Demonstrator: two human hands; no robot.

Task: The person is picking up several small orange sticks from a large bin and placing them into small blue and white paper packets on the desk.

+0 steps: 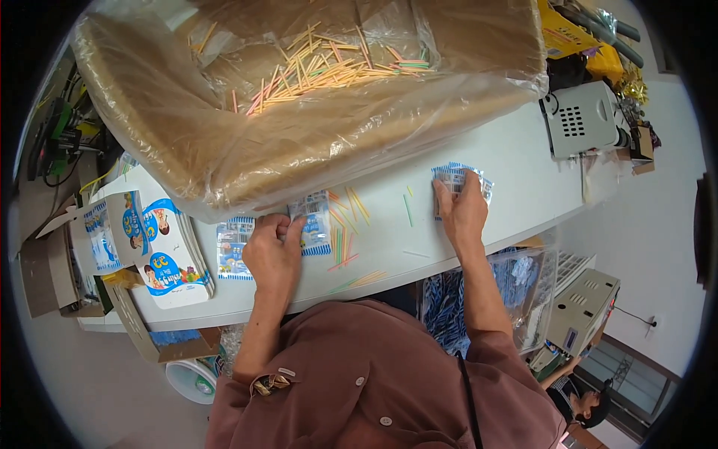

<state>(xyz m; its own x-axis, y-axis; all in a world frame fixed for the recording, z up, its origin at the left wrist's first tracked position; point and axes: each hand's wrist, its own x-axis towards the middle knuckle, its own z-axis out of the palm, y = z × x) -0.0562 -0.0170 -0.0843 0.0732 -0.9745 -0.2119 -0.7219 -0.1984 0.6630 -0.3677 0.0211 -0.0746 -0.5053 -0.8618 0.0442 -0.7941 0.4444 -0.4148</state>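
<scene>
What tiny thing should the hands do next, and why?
Maybe the right hand should lift its blue-and-white packet toward the packets by the left hand. Its thumb and fingers are already on that packet, and loose sticks lie on the table in between, so sliding might push them around.

A boxy grey machine point(582, 123) with dark square holes stands at the right of the white tabletop point(523, 161). A round white plastic bin point(181, 379) sits below, at the left.
</scene>
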